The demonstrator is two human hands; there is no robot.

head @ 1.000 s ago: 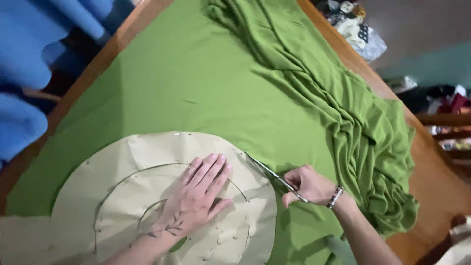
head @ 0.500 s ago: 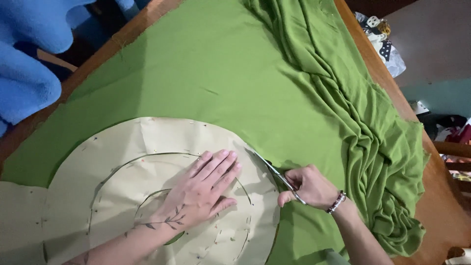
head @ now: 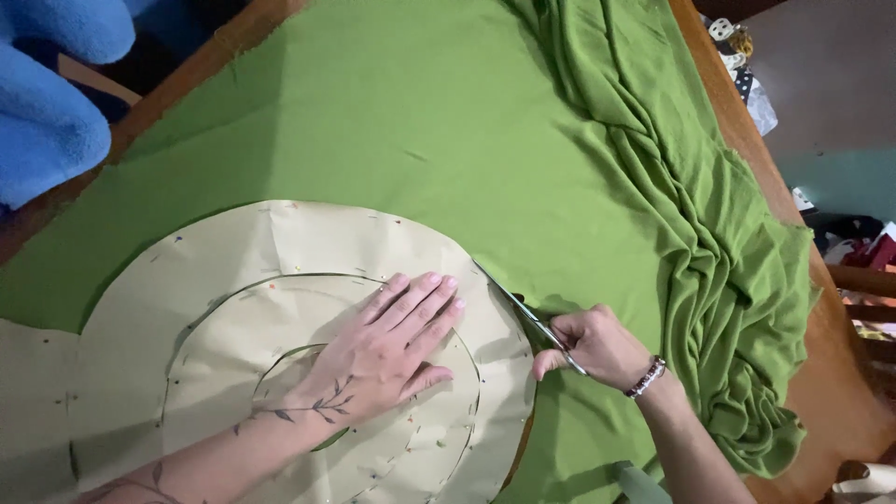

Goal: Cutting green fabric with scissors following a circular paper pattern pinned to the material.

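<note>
worktop (head: 821,373): brown wood, bare strips show along the right edge and the upper-left edge; runs diagonally through the view.
green fabric (head: 448,131): covers nearly all of the worktop. Flat and smooth over the left and middle; along the right side it is bunched into long rope-like folds that end in a crumpled heap near the lower right corner.
paper pattern (head: 280,252): tan, round outer edge, lies flat on the fabric at lower left. Concentric curved lines on it, small pins dotted along those lines and the rim. Lower-left part runs out of frame.
left hand (head: 387,350): open, palm down, fingers spread, pressing flat on the pattern inside the inner curve. Forearm comes in from the bottom edge, leaf-sprig tattoo near the wrist.
right hand (head: 593,345): closed around the handles of the scissors, just off the pattern's right rim. Bead bracelet on the wrist.
scissors (head: 523,313): metal, blades point up-left, lying along the pattern's right edge where paper meets fabric. Handles hidden inside the hand. Blade gap: cannot tell.
cut state: fabric below the right hand looks parted along the pattern rim, worktop wood showing in a thin strip there.
blue fleece (head: 47,121): thick, fuzzy, piled off the upper-left edge of the worktop.
room, right: dim floor beyond the worktop, small cluttered items at top right and mid right, too dark and small to identify.
</note>
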